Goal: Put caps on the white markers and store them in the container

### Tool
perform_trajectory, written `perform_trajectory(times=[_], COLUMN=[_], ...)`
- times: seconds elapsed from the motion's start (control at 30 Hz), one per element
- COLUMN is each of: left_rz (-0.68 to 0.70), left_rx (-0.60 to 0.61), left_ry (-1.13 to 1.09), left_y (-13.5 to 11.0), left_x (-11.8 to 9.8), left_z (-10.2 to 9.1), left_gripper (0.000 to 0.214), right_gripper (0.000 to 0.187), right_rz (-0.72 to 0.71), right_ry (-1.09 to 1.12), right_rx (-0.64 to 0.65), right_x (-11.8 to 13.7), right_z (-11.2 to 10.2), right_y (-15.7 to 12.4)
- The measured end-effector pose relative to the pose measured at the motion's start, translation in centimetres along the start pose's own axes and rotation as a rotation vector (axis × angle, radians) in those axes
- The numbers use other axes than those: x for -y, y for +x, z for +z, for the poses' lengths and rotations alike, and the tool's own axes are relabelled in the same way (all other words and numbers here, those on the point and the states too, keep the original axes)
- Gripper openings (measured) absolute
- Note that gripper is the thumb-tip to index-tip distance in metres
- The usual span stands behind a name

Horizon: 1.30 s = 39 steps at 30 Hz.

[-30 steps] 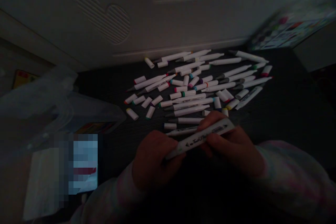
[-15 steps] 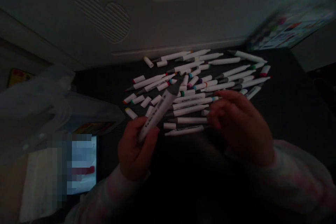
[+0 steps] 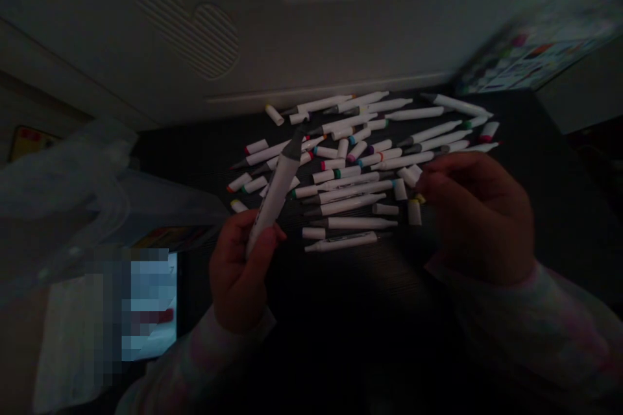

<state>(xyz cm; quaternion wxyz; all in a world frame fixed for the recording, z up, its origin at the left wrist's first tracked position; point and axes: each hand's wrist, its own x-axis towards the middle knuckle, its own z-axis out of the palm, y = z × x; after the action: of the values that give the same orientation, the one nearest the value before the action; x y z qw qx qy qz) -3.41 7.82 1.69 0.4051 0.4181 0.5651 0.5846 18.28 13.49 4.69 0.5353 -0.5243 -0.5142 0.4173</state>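
Observation:
My left hand (image 3: 243, 259) is wrapped round a white marker (image 3: 275, 198), its dark grey nib end uncapped and pointing up and away. Under and beyond it, many white markers (image 3: 353, 196) and loose caps (image 3: 385, 209) with coloured ends lie spread over the dark table. On the right side of the spread, my right hand (image 3: 479, 214) has its thumb and fingers drawn together beside some white caps (image 3: 413, 211). In the dim light I cannot make out what, if anything, is between those fingertips.
A clear plastic bag or case (image 3: 160, 198) stands at the left, near a lit screen (image 3: 156, 305). A pale panel (image 3: 341, 32) with a ribbed relief rises behind the table (image 3: 525, 136). At the back right stands a box with coloured prints (image 3: 530, 58).
My left hand has shifted slightly left with the marker, which now points more upright. My right hand has moved right, uncovering several caps, and its fingers have drawn together.

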Motion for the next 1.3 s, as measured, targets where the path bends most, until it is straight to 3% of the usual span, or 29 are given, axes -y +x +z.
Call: perform_trajectory(times=[0.17,0.3,0.5,0.67,0.87,1.1,1.3], left_rz=[-0.028,0.011,0.062,0.074,0.052,0.083,0.156], left_rx=[-0.01,0.011,0.067,0.064,0.071,0.128,0.164], left_ry=[0.176,0.336,0.488,0.497,0.495,0.522,0.61], left_y=[-0.2,-0.3,-0.2,-0.1,-0.1,-0.1,-0.1], left_x=[0.0,-0.1,-0.6,-0.7,-0.7,-0.6,-0.6], left_z=[0.0,0.0,0.0,0.1,0.2,0.0,-0.1], left_gripper=[0.019,0.017,0.015,0.013,0.014,0.014,0.016], right_gripper=[0.008,0.014,0.013,0.014,0.019,0.013,0.014], right_rz=[-0.158,-0.238,-0.219,-0.242,-0.121,-0.215,-0.277], right_ry=[-0.729,-0.936,-1.022,-0.924,-0.858,-0.999,-1.088], right_rx=[0.451,0.618,0.638,0.609,0.503,0.715,0.717], right_x=[0.0,-0.1,-0.7,-0.1,0.3,-0.8,-1.2], right_z=[-1.0,-1.5,-2.6,-2.8,-2.6,-2.7,-2.9], right_y=[1.0,1.7,1.7,1.9,2.0,1.9,1.8])
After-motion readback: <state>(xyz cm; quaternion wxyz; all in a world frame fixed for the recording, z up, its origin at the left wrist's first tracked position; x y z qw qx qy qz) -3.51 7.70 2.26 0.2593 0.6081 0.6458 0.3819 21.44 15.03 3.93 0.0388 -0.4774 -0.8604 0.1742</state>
